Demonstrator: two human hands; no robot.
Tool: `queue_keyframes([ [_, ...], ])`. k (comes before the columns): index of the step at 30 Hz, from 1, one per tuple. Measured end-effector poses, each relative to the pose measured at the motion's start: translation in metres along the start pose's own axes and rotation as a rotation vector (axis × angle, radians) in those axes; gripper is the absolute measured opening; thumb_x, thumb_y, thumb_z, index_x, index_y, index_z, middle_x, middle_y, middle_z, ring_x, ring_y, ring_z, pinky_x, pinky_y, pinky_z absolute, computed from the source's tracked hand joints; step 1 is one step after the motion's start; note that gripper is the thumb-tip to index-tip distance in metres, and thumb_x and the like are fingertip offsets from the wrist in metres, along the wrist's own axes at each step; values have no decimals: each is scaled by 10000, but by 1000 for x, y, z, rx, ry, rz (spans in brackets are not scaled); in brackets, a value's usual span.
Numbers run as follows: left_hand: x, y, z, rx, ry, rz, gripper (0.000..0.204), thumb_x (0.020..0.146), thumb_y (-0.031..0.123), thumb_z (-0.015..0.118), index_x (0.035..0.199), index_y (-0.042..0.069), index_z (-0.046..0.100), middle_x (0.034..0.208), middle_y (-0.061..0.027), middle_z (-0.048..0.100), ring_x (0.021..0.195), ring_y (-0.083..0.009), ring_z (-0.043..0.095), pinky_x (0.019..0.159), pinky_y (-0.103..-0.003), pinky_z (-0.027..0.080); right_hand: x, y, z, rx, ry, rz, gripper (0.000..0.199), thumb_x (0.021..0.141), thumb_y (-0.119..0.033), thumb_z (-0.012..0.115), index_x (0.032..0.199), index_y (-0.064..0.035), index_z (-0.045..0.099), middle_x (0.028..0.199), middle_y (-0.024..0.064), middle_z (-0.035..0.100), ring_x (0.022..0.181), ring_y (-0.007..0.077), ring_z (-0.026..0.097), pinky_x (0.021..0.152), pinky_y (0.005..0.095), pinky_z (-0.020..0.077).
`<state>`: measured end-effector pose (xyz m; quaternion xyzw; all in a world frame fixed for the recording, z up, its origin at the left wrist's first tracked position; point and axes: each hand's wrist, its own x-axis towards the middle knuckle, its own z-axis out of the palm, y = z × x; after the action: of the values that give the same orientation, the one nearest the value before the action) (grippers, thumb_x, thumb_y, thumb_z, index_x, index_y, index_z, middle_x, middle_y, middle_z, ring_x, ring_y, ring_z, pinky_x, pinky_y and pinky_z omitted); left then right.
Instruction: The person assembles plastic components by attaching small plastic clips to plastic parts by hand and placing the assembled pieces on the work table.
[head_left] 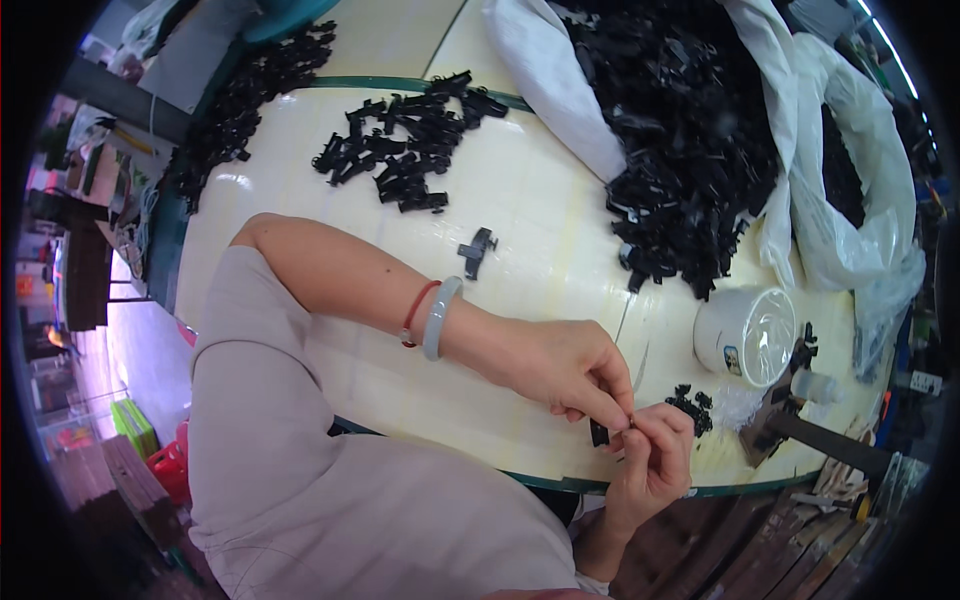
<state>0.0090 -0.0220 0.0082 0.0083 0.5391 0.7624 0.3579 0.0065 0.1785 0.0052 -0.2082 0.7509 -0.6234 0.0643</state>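
My left hand [565,368], with a pale bangle and a red cord at its wrist, meets my right hand [655,455] near the table's front edge. The fingertips of both are pinched together around something tiny and dark, mostly hidden by the fingers. A black plastic piece [599,433] shows just below my left fingers; whether it is held or lies on the table I cannot tell. Close by on the right is a small pile of little black parts [692,408]. One black plastic clip-like part [477,253] lies alone beyond my left forearm.
A large heap of black plastic parts [690,130] spills from a white sack [555,80]. Smaller piles [410,140] lie at far left. To the right stand a white tub [725,330], a clear plastic bag [850,230] and a dark metal bar [830,443]. The table [540,230] has a green edge.
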Motion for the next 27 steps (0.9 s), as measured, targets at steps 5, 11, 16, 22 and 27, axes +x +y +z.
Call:
queue_keyframes([
  [5, 2, 2, -2, 66, -86, 10, 226, 854, 219, 621, 947, 13, 624, 713, 1, 609, 583, -44, 523, 506, -180, 406, 7, -14, -8, -251, -61, -133, 205, 674, 91, 690, 866, 20, 674, 808, 139, 635, 713, 205, 616, 627, 257, 502],
  [11, -6, 4, -4, 8, 28, 21, 206, 850, 202, 639, 927, 11, 633, 753, 7, 612, 643, -32, 530, 554, -172, 427, 20, -18, -16, -389, -162, -312, 230, 668, 111, 677, 881, 24, 670, 853, 149, 645, 741, 236, 637, 647, 281, 513],
  [16, -1, 0, -10, -22, -10, -3, 211, 799, 144, 702, 957, 17, 644, 748, 53, 579, 638, -4, 463, 605, -141, 409, 70, -25, -55, -734, 119, -550, 244, 691, 88, 690, 919, 8, 655, 866, 138, 642, 730, 226, 636, 639, 290, 515],
  [22, -1, 0, -11, -131, -100, 71, 238, 813, -26, 624, 1039, -20, 551, 919, -88, 629, 872, -130, 634, 760, -224, 518, 115, -22, -76, -875, -27, -604, 168, 726, 52, 675, 883, -2, 653, 871, 93, 654, 752, 178, 634, 640, 248, 494],
  [27, -2, 11, -11, -122, -32, -31, 279, 829, -34, 590, 1087, -10, 487, 928, -103, 631, 857, -156, 649, 725, -232, 533, 121, -25, -71, -898, -81, -582, 156, 722, 37, 678, 869, -11, 655, 867, 83, 656, 745, 184, 636, 640, 252, 497],
])
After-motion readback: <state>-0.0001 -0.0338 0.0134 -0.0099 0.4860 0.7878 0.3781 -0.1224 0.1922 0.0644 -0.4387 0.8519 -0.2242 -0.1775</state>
